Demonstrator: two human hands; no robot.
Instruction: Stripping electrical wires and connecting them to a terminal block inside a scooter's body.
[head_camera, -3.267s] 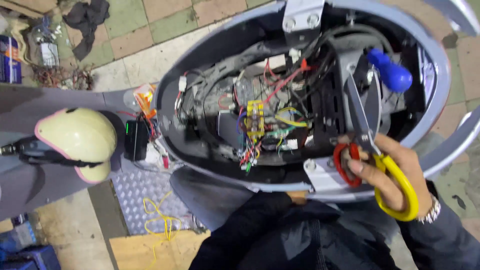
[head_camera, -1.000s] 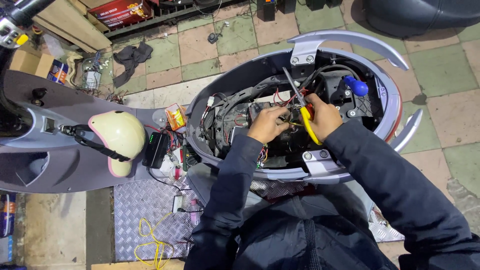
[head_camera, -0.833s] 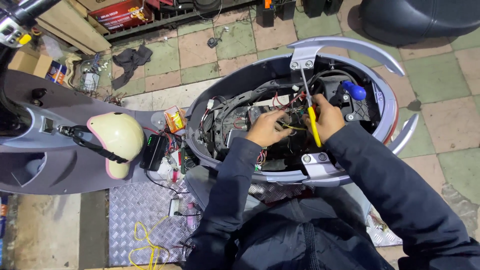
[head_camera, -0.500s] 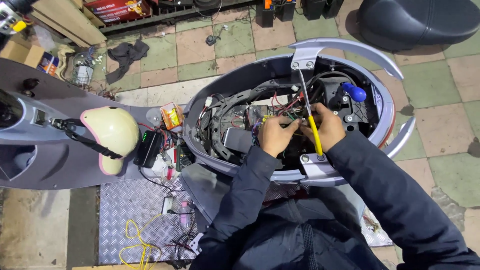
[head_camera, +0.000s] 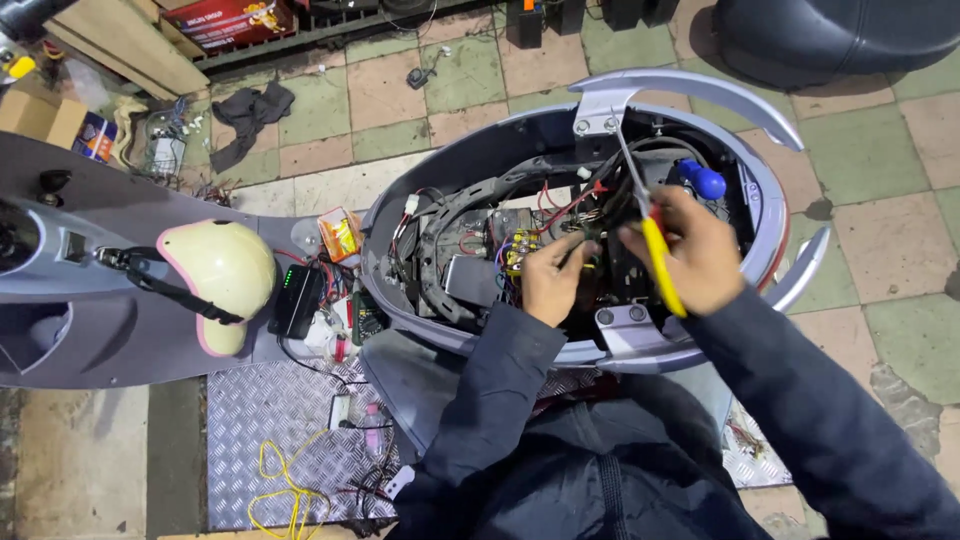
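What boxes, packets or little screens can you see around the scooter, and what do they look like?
Red flat box: top left, against the shelf; long, red with yellow patches.
Brown cardboard box: far left on the floor; plain, open.
Small blue carton: beside the cardboard box; blue with an orange edge.
Orange packet: on the scooter's footboard by the open body; small, orange and yellow.
Black device: next to the cream helmet; rectangular, with a row of green lights.

Scissors (head_camera: 648, 222): yellow handles, metal blades closed and pointing up and away, gripped in the right hand (head_camera: 690, 250). Wire bundle (head_camera: 575, 232): red and black leads, pinched at the left hand (head_camera: 552, 280) fingertips, just left of the scissors.
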